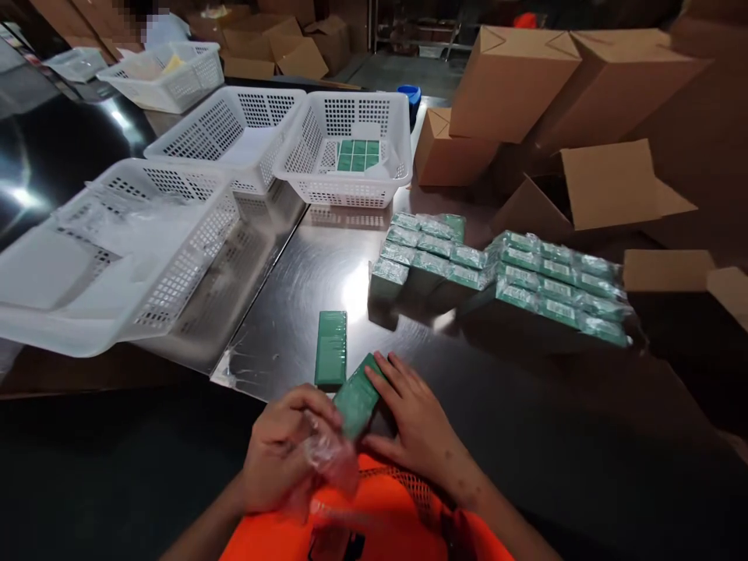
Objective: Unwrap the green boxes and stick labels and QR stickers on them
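Note:
Near the front edge of the metal table, a green box (358, 397) lies at a slant between my two hands. My left hand (292, 436) is closed on a crumpled clear plastic wrapper (327, 452) at the near end of the box. Around the far right side of that box, my right hand (409, 413) rests with its fingers wrapped over the edge. Just beyond my left hand lies a second green box (331, 348) with a shiny surface.
Several wrapped green boxes (435, 253) stand in rows at centre right, beside another wrapped block (555, 280). White perforated baskets (344, 191) line the back and left; one contains green boxes. Cardboard cartons (508, 86) occupy the right. Someone in a light top (167, 29) is at the far left.

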The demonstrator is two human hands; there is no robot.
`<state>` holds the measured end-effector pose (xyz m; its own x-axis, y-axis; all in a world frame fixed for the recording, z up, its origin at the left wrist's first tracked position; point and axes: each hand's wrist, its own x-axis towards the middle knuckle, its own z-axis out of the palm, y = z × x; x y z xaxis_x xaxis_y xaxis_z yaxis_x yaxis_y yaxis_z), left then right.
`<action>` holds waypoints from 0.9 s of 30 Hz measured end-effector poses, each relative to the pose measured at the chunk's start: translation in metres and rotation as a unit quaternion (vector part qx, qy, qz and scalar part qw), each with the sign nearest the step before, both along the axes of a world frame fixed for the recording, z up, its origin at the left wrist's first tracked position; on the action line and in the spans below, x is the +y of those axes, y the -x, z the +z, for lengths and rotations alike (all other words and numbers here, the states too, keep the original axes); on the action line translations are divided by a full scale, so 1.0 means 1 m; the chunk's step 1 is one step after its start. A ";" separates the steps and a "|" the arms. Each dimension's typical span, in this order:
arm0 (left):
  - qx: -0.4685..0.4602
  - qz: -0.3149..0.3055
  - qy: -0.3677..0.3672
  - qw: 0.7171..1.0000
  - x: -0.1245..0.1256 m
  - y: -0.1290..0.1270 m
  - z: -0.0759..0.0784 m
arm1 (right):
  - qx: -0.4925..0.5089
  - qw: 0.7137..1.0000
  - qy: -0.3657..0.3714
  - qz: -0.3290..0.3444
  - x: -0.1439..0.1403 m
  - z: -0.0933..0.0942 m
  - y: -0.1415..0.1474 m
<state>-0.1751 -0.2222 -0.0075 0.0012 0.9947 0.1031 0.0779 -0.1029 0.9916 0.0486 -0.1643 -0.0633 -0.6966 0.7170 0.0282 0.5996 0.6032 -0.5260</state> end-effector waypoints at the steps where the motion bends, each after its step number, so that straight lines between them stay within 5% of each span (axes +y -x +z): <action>1: -0.041 -0.035 0.046 0.997 -0.004 0.006 0.004 | -0.012 1.000 -0.018 -0.010 0.000 -0.001 0.003; 3: -0.028 -0.077 0.116 0.990 -0.010 0.016 0.011 | -0.020 0.998 -0.051 -0.037 -0.001 -0.002 0.009; 6: 0.138 -0.007 0.148 0.979 0.002 0.027 0.008 | -0.004 0.994 -0.076 -0.075 -0.005 -0.001 0.015; 9: 0.289 0.104 0.148 0.940 0.033 0.029 -0.013 | 0.033 0.993 -0.079 -0.086 -0.004 -0.003 0.018; 12: 0.429 0.061 0.137 0.891 0.058 0.030 -0.040 | 0.077 0.992 -0.068 -0.067 0.007 -0.006 0.020; 17: 0.420 0.002 0.082 0.904 0.056 0.033 -0.061 | 0.118 0.991 -0.049 -0.043 0.022 -0.011 0.033; 23: 0.462 -0.028 0.053 0.885 0.046 0.037 -0.061 | 0.108 0.992 -0.048 -0.051 0.014 -0.011 0.048; 27: 0.506 -0.013 0.046 0.861 0.046 0.039 -0.059 | 0.144 0.986 -0.080 -0.037 0.033 0.010 0.041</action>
